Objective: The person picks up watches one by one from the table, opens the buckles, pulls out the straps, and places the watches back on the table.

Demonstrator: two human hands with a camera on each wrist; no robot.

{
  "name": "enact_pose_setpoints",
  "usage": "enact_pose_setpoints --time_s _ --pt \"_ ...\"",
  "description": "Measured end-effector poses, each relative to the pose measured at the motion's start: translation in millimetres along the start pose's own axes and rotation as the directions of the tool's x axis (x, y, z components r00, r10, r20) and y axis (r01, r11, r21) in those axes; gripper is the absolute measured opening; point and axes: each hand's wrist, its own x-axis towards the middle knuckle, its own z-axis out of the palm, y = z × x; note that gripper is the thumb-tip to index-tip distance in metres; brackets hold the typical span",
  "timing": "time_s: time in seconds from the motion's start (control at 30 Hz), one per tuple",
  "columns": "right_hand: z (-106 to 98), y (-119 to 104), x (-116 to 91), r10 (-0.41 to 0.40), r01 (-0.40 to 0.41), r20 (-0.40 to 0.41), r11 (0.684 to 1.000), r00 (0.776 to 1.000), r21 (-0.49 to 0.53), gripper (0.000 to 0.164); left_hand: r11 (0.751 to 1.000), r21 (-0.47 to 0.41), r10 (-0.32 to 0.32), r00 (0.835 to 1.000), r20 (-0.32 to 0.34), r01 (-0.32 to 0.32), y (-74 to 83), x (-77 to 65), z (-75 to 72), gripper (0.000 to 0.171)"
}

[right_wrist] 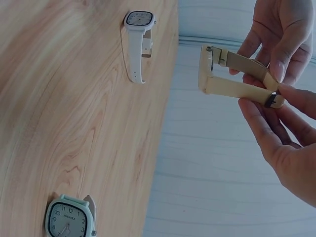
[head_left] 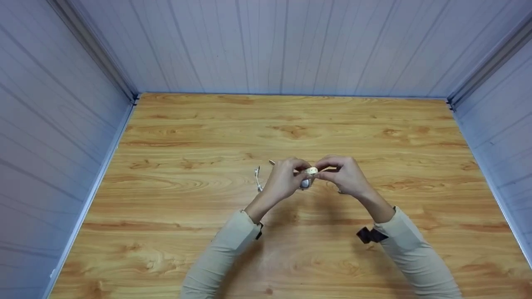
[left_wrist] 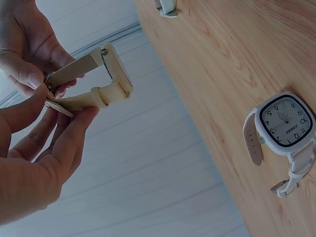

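Both hands are raised over the table with a cream wristwatch [head_left: 311,170] between them. In the left wrist view its strap [left_wrist: 74,102] forms a loop, the two strap ends brought together at the buckle. My left hand [head_left: 283,178] pinches the strap near that joined end with thumb and fingers. From the other side, my right hand [head_left: 347,176] pinches the same end; in the right wrist view its thumb and fingers lie by the dark buckle [right_wrist: 271,100]. The watch case [right_wrist: 205,69] points away from the fingers, seen edge-on.
On the wood-grain table [head_left: 187,137] lies a white square-faced watch [left_wrist: 286,121], its strap unfastened. A pale green watch [right_wrist: 68,217] lies apart from it. In the head view the hands partly cover these watches. Ribbed panels [head_left: 266,45] enclose the table's back and sides.
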Motion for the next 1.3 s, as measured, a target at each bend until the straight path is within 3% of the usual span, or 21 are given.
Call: enact_pose_setpoints --time_s 0.2,0.43,0.57,0.73,0.97,1.1,1.3 --pt "0.8 -14.5 -2.0 0.011 -0.011 -0.014 1.000 1.000 -0.001 0.014 0.999 -0.032 -0.007 1.000 0.006 0.007 -0.9 0.2 -1.0 0.010" --pt "-2.7 9.5 3.4 0.029 -0.027 -0.018 0.995 0.999 0.093 0.015 0.998 -0.060 -0.015 1.000 0.014 0.016 -0.5 0.9 -2.8 0.011" --pt "-3.8 13.8 4.4 0.013 -0.014 0.010 0.994 1.000 0.105 0.016 0.999 -0.027 -0.022 1.000 0.019 0.023 -0.3 0.9 -3.2 0.011" --pt "-3.8 12.8 4.5 0.003 -0.005 0.041 0.999 0.999 0.054 0.017 1.000 0.031 -0.001 1.000 0.013 0.001 -0.2 1.8 -1.9 0.009" --pt "-1.4 -4.8 2.8 -0.009 0.013 0.084 0.999 0.996 -0.051 0.016 0.993 0.113 0.043 0.999 -0.008 -0.041 1.1 0.4 -0.3 0.009" --pt "-1.2 8.2 5.0 -0.049 0.058 0.080 0.992 0.996 -0.114 0.012 0.985 0.159 0.064 0.998 -0.013 -0.062 0.3 -0.2 1.2 0.010" --pt "-0.8 9.4 4.6 -0.071 0.077 0.051 0.988 0.996 -0.131 0.011 0.983 0.171 0.068 0.998 -0.003 -0.067 1.1 -0.5 1.2 0.012"
